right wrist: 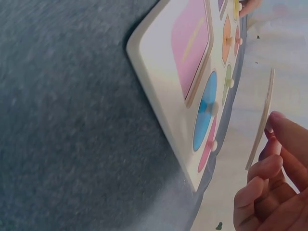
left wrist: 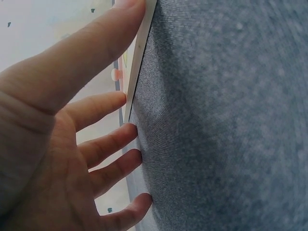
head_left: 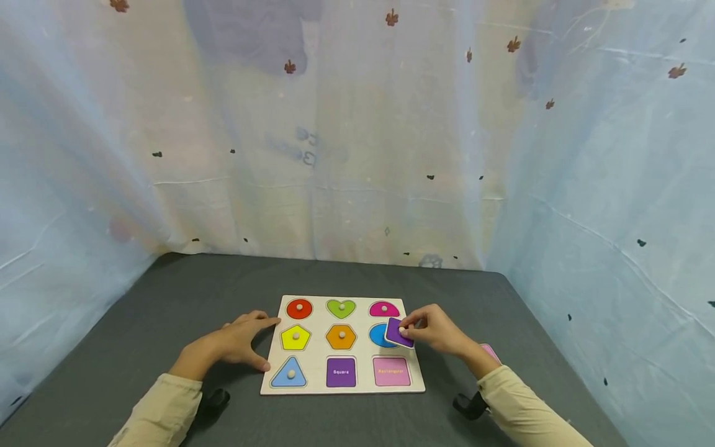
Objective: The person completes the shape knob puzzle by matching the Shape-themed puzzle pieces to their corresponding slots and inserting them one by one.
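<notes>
A wooden shape puzzle board (head_left: 319, 318) lies on the dark cloth. My right hand (head_left: 438, 332) pinches a purple square piece (head_left: 393, 335) by its small knob, tilted over the blue oval (head_left: 377, 335) at the board's right side. In the right wrist view the held piece (right wrist: 262, 122) shows edge-on, raised above the board. My left hand (head_left: 240, 341) is spread at the board's left edge, thumb and index fingertip touching it. Along the near row are a blue triangle (head_left: 288, 377), a bare purple recess marked "Square" (head_left: 341, 380) and a bare pink one marked "Rectangular" (head_left: 391, 380).
A pink piece (head_left: 490, 352) lies on the dark cloth (head_left: 234, 279), partly hidden behind the right wrist. Other knobbed pieces, such as the red circle (head_left: 295, 310) and orange hexagon (head_left: 335, 338), sit in the board. A pale patterned curtain (head_left: 357, 217) surrounds the table.
</notes>
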The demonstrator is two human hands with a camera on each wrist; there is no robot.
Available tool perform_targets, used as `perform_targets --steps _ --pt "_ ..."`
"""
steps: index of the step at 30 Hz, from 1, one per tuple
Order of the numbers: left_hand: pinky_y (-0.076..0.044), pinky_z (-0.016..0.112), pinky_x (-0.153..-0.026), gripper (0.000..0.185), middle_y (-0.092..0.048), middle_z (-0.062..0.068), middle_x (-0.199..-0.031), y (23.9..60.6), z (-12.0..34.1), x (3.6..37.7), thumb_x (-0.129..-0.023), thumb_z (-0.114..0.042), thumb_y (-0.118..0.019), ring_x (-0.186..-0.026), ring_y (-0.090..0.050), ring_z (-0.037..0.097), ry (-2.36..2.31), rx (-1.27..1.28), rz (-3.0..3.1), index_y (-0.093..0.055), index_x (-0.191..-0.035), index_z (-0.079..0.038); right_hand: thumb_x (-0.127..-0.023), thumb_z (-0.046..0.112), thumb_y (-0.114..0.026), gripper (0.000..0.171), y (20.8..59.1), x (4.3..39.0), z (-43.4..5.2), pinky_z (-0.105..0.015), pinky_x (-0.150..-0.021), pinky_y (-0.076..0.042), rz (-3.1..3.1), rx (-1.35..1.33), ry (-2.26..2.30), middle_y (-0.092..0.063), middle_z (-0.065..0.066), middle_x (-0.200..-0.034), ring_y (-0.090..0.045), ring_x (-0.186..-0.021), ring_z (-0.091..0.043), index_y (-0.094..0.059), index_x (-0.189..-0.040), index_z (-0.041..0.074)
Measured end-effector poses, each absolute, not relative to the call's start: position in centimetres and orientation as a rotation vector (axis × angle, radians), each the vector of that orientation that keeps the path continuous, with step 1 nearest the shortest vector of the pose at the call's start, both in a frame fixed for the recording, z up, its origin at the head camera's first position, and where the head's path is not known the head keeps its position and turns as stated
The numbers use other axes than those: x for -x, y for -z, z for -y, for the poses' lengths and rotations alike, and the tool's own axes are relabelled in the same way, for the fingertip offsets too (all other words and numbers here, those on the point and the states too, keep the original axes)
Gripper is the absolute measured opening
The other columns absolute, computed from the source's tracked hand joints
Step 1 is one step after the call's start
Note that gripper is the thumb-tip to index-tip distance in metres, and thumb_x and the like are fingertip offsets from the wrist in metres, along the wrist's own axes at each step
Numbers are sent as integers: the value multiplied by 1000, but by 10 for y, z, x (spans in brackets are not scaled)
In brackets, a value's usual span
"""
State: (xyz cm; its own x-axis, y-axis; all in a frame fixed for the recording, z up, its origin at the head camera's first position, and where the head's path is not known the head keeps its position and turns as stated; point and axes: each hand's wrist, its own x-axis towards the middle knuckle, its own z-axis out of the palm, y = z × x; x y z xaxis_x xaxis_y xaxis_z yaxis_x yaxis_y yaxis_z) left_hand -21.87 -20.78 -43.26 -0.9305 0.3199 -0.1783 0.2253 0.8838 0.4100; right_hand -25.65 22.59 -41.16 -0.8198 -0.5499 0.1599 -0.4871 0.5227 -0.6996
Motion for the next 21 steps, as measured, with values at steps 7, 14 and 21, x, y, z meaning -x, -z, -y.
perform_targets --steps 7,14,21 --pt "-32 74 -103 100 -44 19 -149 431 208 218 -68 -40 -93 -134 -43 42 -570 -409 -2815 -46 -152 -14 -92 2 -71 12 411 255 -213 -18 -52 -34 -2663 948 1174 -68 -20 -81 -41 -54 -2 -76 -96 -8" --pt "-33 72 -103 100 -44 19 -149 432 208 218 -68 -40 -93 -133 -44 41 -565 -405 -2812 -46 -152 -15 -91 9 -75 10 411 253 -204 -17 -51 -37 -2633 999 1161 -72 -12 -81 -43 -55 0 -79 -95 0" --pt "-33 72 -104 101 -42 20 -151 434 208 220 -68 -41 -93 -135 -43 41 -559 -404 -2812 -44 -153 -15 -91 12 -75 11 412 251 -196 -17 -51 -37 -2607 1012 1145 -74 -8 -81 -44 -53 -1 -80 -96 4"
